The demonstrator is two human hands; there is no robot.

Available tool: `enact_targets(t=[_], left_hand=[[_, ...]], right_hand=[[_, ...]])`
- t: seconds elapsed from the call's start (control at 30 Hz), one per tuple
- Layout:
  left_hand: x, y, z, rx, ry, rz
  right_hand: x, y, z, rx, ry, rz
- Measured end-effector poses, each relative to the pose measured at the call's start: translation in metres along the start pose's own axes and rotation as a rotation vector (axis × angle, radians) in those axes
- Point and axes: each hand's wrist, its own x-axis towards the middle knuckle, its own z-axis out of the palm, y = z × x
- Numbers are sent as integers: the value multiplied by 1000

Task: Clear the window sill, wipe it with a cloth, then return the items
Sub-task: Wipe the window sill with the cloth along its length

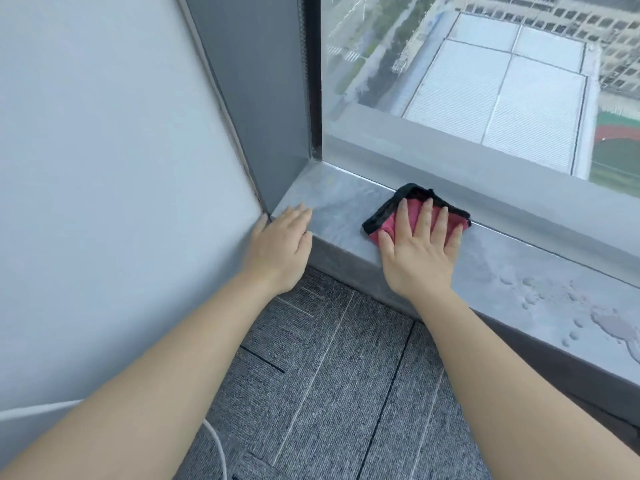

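A grey stone window sill runs from the left corner down to the right under the glass. A folded pink cloth with a black edge lies on the sill near the window frame. My right hand presses flat on the cloth with fingers spread. My left hand rests flat on the sill's left end, at the corner by the wall, holding nothing. Water drops and a small puddle sit on the sill at the right. No other items are on the visible part of the sill.
A white wall and a dark grey window reveal close the left side. The window glass stands right behind the sill. Grey carpet tiles cover the floor below, and a white cable lies along the bottom left.
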Motion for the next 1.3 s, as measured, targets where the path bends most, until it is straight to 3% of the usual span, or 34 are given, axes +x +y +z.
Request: enact_targets(t=[0.1,0.23,0.37,0.5,0.57,0.8,0.93,1.3], left_hand=[[0,-8,0,86,-22,52],[0,-5,1,127,-44,105],[0,0,1,104,-50,85],[-2,12,5,57,-28,102],[-2,21,9,17,-52,157],[8,36,25,60,-116,287],[10,31,24,78,-129,321],[13,30,16,-111,-159,281]], right_hand=[[10,-17,2,8,8,25],[15,-25,3,-35,25,-150],[2,-8,1,-106,-29,-335],[-20,23,2,-136,-11,-373],[-30,39,2,-131,-3,-302],[-31,36,4,23,47,263],[-5,14,2,90,64,357],[-18,30,-1,-67,-9,-250]])
